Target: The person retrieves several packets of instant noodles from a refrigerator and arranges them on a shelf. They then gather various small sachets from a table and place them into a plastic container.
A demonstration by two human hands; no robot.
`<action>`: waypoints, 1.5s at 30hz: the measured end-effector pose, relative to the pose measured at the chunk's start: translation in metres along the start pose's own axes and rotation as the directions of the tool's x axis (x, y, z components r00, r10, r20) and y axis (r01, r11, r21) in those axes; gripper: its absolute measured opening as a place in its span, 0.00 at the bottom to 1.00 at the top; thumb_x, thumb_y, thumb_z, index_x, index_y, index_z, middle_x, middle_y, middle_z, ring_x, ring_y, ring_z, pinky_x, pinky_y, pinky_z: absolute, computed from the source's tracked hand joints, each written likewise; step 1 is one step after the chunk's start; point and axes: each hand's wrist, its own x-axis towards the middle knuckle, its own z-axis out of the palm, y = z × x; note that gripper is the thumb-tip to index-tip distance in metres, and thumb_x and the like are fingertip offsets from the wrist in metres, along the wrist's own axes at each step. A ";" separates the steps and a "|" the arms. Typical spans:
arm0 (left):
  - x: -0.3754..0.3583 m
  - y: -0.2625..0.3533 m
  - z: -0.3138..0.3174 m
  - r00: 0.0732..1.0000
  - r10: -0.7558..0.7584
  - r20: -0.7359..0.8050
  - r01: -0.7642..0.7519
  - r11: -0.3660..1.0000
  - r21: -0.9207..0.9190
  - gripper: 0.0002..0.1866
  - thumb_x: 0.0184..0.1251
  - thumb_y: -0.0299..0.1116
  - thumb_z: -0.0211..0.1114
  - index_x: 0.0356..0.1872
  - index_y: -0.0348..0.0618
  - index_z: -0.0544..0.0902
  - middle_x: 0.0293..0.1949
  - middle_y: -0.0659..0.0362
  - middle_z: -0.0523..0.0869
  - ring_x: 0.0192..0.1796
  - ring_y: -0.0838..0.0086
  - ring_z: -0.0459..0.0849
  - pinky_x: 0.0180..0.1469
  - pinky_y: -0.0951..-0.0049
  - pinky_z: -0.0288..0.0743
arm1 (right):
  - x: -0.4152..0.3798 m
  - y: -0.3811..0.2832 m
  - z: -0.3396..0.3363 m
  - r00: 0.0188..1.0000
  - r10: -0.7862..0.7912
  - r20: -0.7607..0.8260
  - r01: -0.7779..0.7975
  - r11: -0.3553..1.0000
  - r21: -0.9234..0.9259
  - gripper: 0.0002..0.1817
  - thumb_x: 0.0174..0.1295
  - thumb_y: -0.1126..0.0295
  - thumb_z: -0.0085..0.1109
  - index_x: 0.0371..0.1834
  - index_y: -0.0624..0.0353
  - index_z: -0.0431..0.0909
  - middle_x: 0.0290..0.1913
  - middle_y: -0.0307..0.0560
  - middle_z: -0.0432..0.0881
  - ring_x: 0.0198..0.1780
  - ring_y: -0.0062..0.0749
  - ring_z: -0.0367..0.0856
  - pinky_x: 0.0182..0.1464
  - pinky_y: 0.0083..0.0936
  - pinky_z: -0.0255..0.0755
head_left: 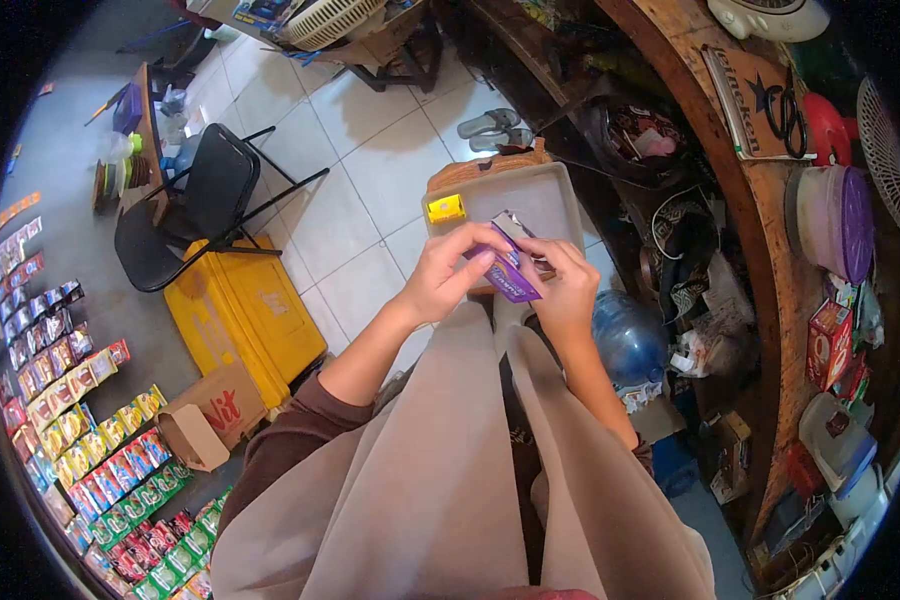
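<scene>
In the head view a small purple pack (513, 281) with light lettering is held over a shallow tray, and a silvery grey part shows at its far end. My left hand (448, 272) is closed on its left side, thumb on top. From the right, my right hand (568, 288) pinches the same pack near its upper end. Whether the pack is open is too small to tell. A yellow pack (446, 208) lies at the left edge of the pale tray (555, 185), just beyond my left hand.
A black folding chair (205, 185) stands at left, by a yellow crate (240, 310) and a cardboard box (215, 412). Strips of sachets (120, 470) hang at far left. On the right are a blue water jug (627, 338) and a wooden counter (760, 230) with scissors (788, 110).
</scene>
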 end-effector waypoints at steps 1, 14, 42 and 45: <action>0.001 0.001 0.000 0.998 -0.066 -0.002 0.066 0.994 -0.088 0.09 0.62 0.31 0.51 0.38 0.38 0.75 0.34 0.57 0.80 0.39 0.72 0.78 0.51 0.72 0.67 | 0.000 0.000 0.000 1.000 0.005 0.002 -0.005 1.000 0.009 0.10 0.43 0.81 0.58 0.32 0.59 0.79 0.30 0.47 0.80 0.32 0.37 0.78 0.35 0.26 0.71; -0.001 -0.010 -0.002 0.988 -0.136 -0.070 0.110 0.950 -0.291 0.08 0.62 0.29 0.51 0.37 0.37 0.74 0.35 0.58 0.79 0.39 0.74 0.77 0.62 0.68 0.55 | 0.000 0.005 0.003 0.999 0.033 -0.034 -0.027 0.987 0.159 0.10 0.48 0.83 0.54 0.35 0.64 0.79 0.33 0.48 0.79 0.33 0.25 0.80 0.34 0.18 0.76; 0.017 0.005 -0.012 0.900 0.219 0.378 -0.423 0.652 0.630 0.07 0.44 0.27 0.58 0.27 0.51 0.77 0.26 0.67 0.75 0.30 0.71 0.73 0.35 0.73 0.68 | -0.017 0.025 0.011 0.969 0.230 0.089 -0.239 0.964 0.113 0.15 0.36 0.78 0.63 0.32 0.60 0.78 0.33 0.48 0.80 0.34 0.38 0.80 0.37 0.25 0.72; 0.014 0.004 -0.010 0.927 0.127 0.352 -0.356 0.587 0.727 0.10 0.44 0.24 0.57 0.29 0.53 0.79 0.27 0.67 0.76 0.36 0.73 0.75 0.47 0.68 0.69 | -0.021 0.030 0.018 0.973 0.217 0.081 -0.225 0.968 0.114 0.15 0.36 0.79 0.63 0.32 0.60 0.78 0.33 0.48 0.80 0.33 0.38 0.80 0.36 0.25 0.72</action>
